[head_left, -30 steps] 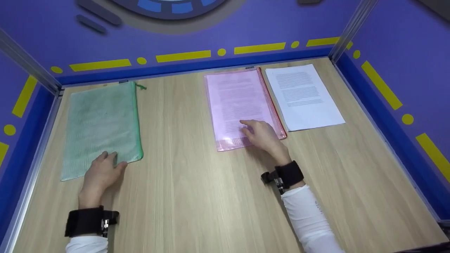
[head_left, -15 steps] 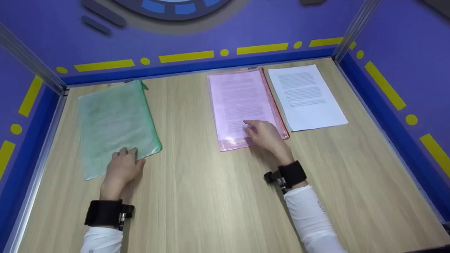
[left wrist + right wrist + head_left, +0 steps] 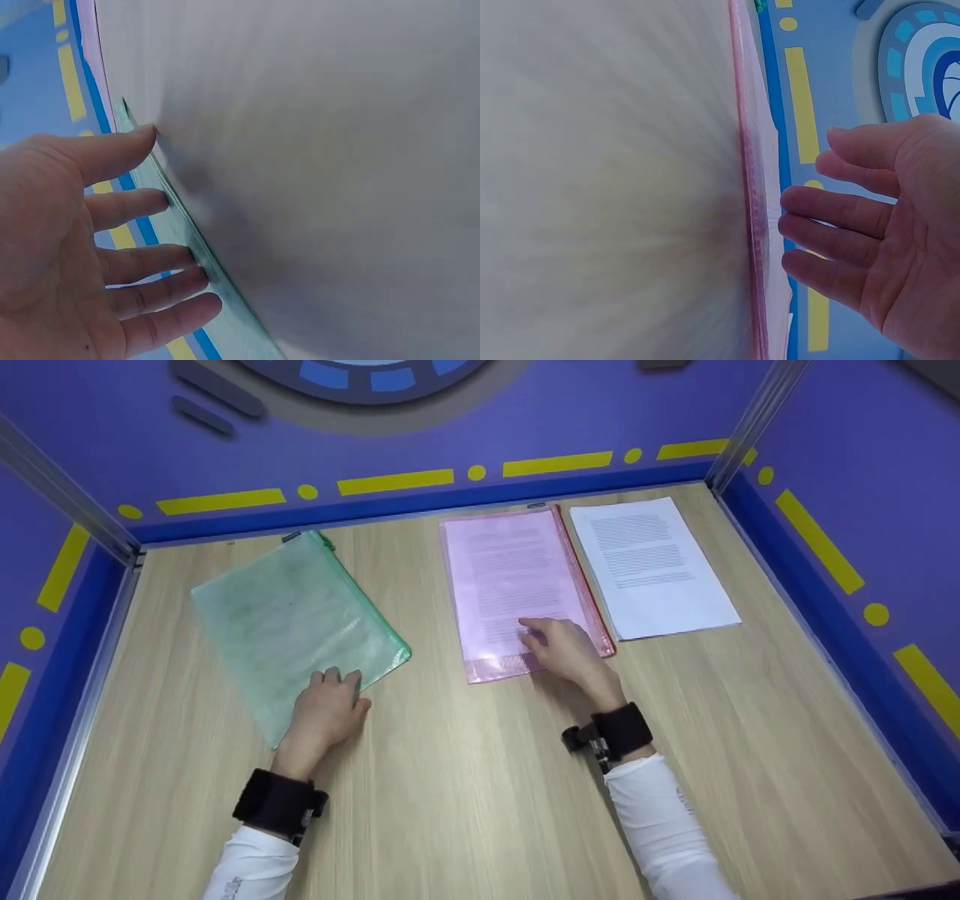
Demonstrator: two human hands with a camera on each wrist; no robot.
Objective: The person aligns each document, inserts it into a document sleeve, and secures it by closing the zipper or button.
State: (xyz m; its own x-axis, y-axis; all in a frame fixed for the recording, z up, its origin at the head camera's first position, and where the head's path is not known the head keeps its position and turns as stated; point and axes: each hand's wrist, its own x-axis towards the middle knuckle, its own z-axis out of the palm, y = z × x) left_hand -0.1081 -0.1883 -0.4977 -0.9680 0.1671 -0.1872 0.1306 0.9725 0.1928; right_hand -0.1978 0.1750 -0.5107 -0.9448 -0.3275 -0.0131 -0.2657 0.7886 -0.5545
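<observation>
A green zip pouch [image 3: 289,622] lies turned at an angle on the left half of the table. On its near edge rests my left hand [image 3: 322,716], fingertips pressing the pouch while the thumb sits just off the edge. The left wrist view shows those fingers [image 3: 157,262] extended, not curled round anything. A pink zip pouch [image 3: 502,562] with printed sheets inside lies right of centre. Over its near right corner is my right hand [image 3: 566,652], holding nothing. In the right wrist view the right fingers [image 3: 840,210] are loosely extended, apart from the pouch.
Beside the pink pouch, to its right, is a stack of white printed paper [image 3: 660,570]. The wooden table [image 3: 465,802] is bounded by a purple-blue back wall [image 3: 405,457] and side walls with metal corner posts.
My left hand has slid right across the table, taking the green pouch with it. The pouch has turned, its near end swinging right. My right hand stays over the pink pouch.
</observation>
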